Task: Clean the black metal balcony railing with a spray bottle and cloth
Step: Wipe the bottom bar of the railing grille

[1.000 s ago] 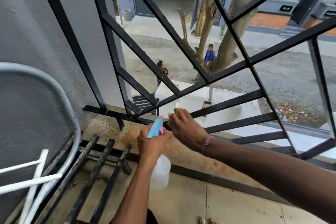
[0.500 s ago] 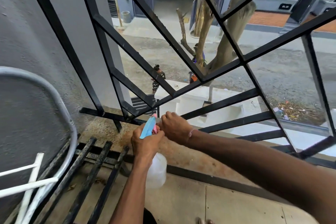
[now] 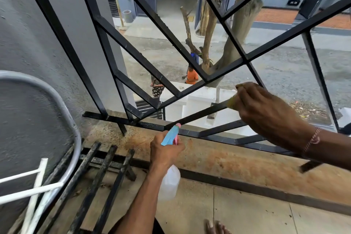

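Observation:
The black metal railing (image 3: 133, 51) of crossing diagonal bars fills the upper view above a rust-stained ledge. My left hand (image 3: 166, 151) grips the neck of a clear spray bottle (image 3: 169, 184) with a blue and pink trigger head, its nozzle close to the railing's bottom bar. My right hand (image 3: 269, 112) holds a yellow-green cloth (image 3: 232, 101), mostly hidden under the fingers, wrapped on a low diagonal bar to the right of the bottle.
A grey wall (image 3: 38, 43) stands at the left, with a curved grey pipe (image 3: 62, 108) and white rods in front of it. A loose black grate (image 3: 91, 180) lies on the tiled floor. People stand on the street far below.
My right hand has slid with the cloth up and to the right along the diagonal bar, away from the bottle. My left hand has stayed by the bottom bar.

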Tool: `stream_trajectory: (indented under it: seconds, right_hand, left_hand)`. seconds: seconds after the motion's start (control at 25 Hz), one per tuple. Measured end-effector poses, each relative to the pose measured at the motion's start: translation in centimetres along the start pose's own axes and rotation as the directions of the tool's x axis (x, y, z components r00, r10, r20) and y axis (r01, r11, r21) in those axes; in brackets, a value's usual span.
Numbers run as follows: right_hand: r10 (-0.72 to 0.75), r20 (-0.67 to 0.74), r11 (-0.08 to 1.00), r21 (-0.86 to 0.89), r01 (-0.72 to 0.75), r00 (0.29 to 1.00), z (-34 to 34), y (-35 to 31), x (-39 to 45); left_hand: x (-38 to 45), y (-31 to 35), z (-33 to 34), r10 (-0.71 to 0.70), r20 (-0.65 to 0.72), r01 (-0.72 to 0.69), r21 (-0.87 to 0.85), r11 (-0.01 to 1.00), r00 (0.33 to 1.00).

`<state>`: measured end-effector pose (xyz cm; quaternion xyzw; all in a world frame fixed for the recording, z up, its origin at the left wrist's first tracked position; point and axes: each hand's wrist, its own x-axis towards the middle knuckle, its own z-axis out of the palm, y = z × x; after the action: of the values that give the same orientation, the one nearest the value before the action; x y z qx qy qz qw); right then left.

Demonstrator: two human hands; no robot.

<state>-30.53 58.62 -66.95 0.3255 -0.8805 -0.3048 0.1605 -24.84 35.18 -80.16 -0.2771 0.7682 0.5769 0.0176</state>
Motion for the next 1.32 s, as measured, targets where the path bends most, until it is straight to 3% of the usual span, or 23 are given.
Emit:
stream_trajectory:
  seconds: [0.08,0.16,0.24,0.32,0.36,0.4,0.44,0.48,0.52,0.72,0.88,1.12,1.32]
  right_hand:
    - [-0.03,0.007,0.999,-0.013,0.03,1.0,-0.8,-0.9,-1.7]
    - [-0.012,-0.012,0.981,0.196,0.014,1.0,0.1,-3.0,-3.3]
    - [0.005,0.005,0.871,0.492,-0.007,1.0,2.3,-5.3,-4.4]
    - [0.086,0.146,0.549,0.818,-0.17,0.985,4.7,-7.4,-4.4]
    - [0.102,0.293,0.265,0.913,-0.31,0.951,5.8,-8.2,-4.3]
    - [0.073,0.439,-0.065,0.898,-0.435,0.895,7.0,-9.0,-4.2]
    - [0.029,0.549,-0.329,0.794,-0.51,0.836,8.1,-9.8,-4.2]
    - [-0.022,0.63,-0.512,0.66,-0.55,0.776,9.1,-10.7,-4.2]
    - [-0.056,0.679,-0.618,0.552,-0.56,0.732,9.8,-11.4,-4.3]
    - [-0.054,0.754,-0.705,0.436,-0.56,0.654,11.3,-12.8,-4.3]
    - [-0.057,0.756,-0.716,0.424,-0.555,0.652,11.0,-13.1,-3.8]
    - [-0.129,0.753,-0.924,0.144,-0.353,0.645,9.7,-13.7,-2.9]
    - [-0.12,0.755,-0.95,0.1,-0.295,0.645,8.9,-13.9,-2.9]
  left_hand:
    - [-0.5,-0.6,0.5,-0.03,0.033,0.027,0.089,0.996,0.999]
    - [-0.7,-1.4,0.6,-0.06,0.068,0.05,0.135,0.99,0.996]
    - [-0.6,-1.9,0.8,-0.117,0.108,0.101,0.143,0.984,0.987]
    - [-0.4,-2.4,1.0,-0.139,0.128,0.122,0.129,0.984,0.982]
    - [-0.4,-2.6,1.2,-0.142,0.134,0.126,0.124,0.984,0.981]
    - [-0.3,-2.9,1.4,-0.134,0.137,0.114,0.139,0.984,0.982]
    - [-0.1,-3.1,1.5,-0.13,0.143,0.107,0.155,0.982,0.981]
    - [0.1,-3.2,1.7,-0.136,0.145,0.112,0.165,0.98,0.98]
    - [0.4,-3.4,1.8,-0.143,0.143,0.116,0.179,0.977,0.979]
    - [3.7,-6.6,3.2,-0.195,0.052,0.181,0.2,0.963,0.979]
    - [3.1,-5.8,3.2,-0.208,0.054,0.194,0.19,0.962,0.977]
    - [2.4,-4.7,2.7,-0.188,0.079,0.169,0.201,0.965,0.979]
    - [2.6,-5.2,2.7,-0.142,0.067,0.125,0.216,0.968,0.988]
